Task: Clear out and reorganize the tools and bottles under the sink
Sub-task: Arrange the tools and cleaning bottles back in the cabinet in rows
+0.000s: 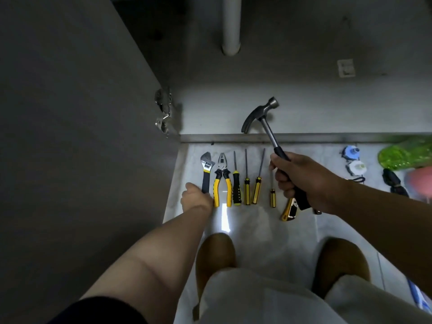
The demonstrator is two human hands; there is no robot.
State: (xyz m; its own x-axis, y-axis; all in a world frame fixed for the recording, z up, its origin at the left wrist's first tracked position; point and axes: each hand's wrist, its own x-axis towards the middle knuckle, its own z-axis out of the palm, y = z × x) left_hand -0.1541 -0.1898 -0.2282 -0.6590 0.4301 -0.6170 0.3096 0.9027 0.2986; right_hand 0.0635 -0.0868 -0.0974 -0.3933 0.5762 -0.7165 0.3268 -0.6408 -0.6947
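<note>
Right hand (301,181) grips the hammer (261,113) aloft, left hand (196,197) clasps the wrench (207,169) handle.

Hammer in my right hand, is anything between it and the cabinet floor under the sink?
Nothing visible. The hammer, gripped by the right hand, has its head over the cabinet floor past the sill; the drain pipe stands farther back. The left hand holds the wrench.

Right hand (301,181) clenched, left hand (196,197) (perhaps curled) low

Wrench (206,169) leftmost on floor (257,230), pliers (222,181) just right, screwdrivers (246,183) further right
</note>
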